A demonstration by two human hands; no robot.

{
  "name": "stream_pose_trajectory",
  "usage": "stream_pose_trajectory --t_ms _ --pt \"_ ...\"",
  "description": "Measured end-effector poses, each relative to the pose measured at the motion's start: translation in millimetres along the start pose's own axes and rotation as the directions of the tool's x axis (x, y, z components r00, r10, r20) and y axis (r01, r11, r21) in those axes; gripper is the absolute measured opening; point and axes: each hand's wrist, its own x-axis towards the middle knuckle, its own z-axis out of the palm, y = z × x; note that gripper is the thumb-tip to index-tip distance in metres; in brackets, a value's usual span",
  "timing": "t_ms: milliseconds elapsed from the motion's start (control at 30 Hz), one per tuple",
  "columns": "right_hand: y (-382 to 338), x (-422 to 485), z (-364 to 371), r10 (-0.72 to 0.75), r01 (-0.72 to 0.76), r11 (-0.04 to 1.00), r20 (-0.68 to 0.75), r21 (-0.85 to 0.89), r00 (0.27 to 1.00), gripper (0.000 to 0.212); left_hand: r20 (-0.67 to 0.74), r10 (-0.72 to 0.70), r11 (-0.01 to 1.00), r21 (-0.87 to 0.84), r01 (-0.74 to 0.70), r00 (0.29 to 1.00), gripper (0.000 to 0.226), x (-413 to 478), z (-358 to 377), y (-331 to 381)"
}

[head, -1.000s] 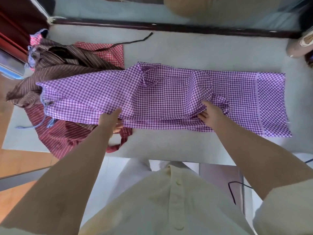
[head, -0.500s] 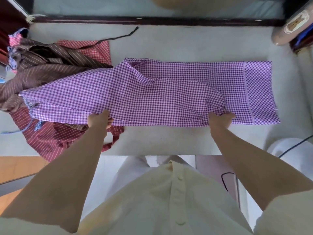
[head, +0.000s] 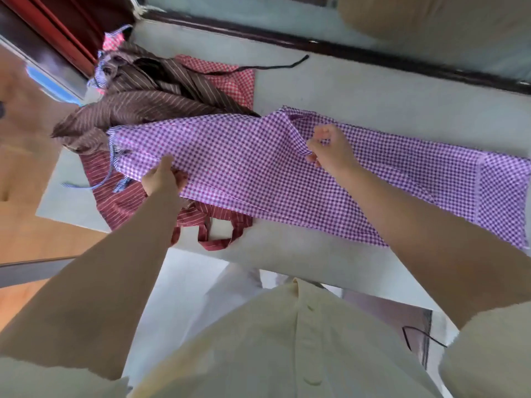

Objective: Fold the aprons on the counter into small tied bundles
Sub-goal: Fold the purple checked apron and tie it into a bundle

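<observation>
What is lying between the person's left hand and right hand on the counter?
In the head view, only the purple checked apron spans the stretch between the left hand and the right hand. Both hands grip its cloth.

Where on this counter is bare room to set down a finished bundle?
Widest: the far strip of counter between the purple apron and the dark back ledge. A narrower strip runs along the near edge. The left end is crowded: brown apron, red striped apron.
</observation>
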Motion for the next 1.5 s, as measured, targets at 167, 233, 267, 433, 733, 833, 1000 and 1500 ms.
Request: stream_pose_trajectory --t_ms 167,233,267,433,733,833,1000,1500 --pt "-38 40 43 0.055 -0.055 0.998 -0.001 -0.011 0.998 0.023 0.03 -0.075 0.987 -0.142 0.079 0.997 0.021 24 1 39" --pt "-45 58 56 0.108 -0.111 0.987 -0.038 -0.113 0.993 0.035 0.08 -0.052 0.975 -0.211 0.068 0.995 0.016 31 -2 47" --pt "-49 65 61 0.11 -0.115 0.984 -0.051 -0.133 0.993 0.036 0.111 -0.05 0.966 -0.248 0.077 0.993 0.014 34 -6 47" --pt "-37 94 72 0.098 -0.114 0.986 -0.133 -0.119 0.986 0.019 0.079 -0.068 0.997 -0.018 0.07 0.995 0.017 52 -30 35" --pt "-24 22 95 -0.402 0.352 0.905 -0.21 -0.237 0.891 0.039 0.112 -0.019 0.998 -0.06 0.026 0.994 0.01 48 -36 42" --pt "-8 -12 112 -0.543 0.565 0.754 0.167 -0.335 0.823 0.045 0.121 0.015 1.0 0.023 -0.018 0.993 0.013 38 -37 34" --pt "15 -32 123 -0.47 0.645 0.461 0.449 -0.609 0.76 0.041 0.13 0.05 0.987 0.148 -0.069 0.99 0.019 32 -43 24" --pt "29 -39 80 -0.315 0.658 0.612 0.628 -0.44 0.712 0.015 -0.188 0.458 0.572 0.811 -0.126 0.869 0.08 28 -70 0"
